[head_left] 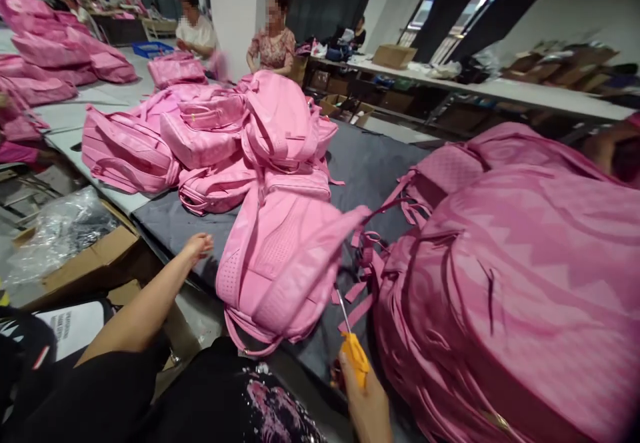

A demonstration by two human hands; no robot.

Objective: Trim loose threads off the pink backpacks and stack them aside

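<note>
"Yellow catches me first: the handle of that tool [356, 358]. What's holding it?"

"The right hand [369, 400], low in front of the body. Its fingers are wrapped around the handle, so the thin metal shaft sticks out forward, clear of the knuckles. That probably makes the tip easy to aim."

"Is the tip touching the pink backpack [286, 256]?"

"I can't tell. It ends right beside the right side, among loose strap ends. The backpack lies straps up on grey cloth [367, 156], squarely before the person, presumably so both hands can reach it."

"And the left hand [201, 246]?"

"Just off its left side, above the table edge. The fingers look curled, but blur hides how tightly, or whether they pinch anything. I see nothing in them."

"Why the cardboard box [95, 256] down on the left?"

"It has clear plastic wrap [60, 230] in it; beside the table, it stays off the work surface, I'd guess."

"That large heap on the right [540, 283]?"

"More pink bags, leaning together, close to the tool hand. Another pile [280, 116] sits just beyond the backpack, stacked perhaps to save room."

"Farther back?"

"A co-worker in a floral top [273, 48], another in white [200, 32], then a long table [530, 88] with cartons underneath."
</note>
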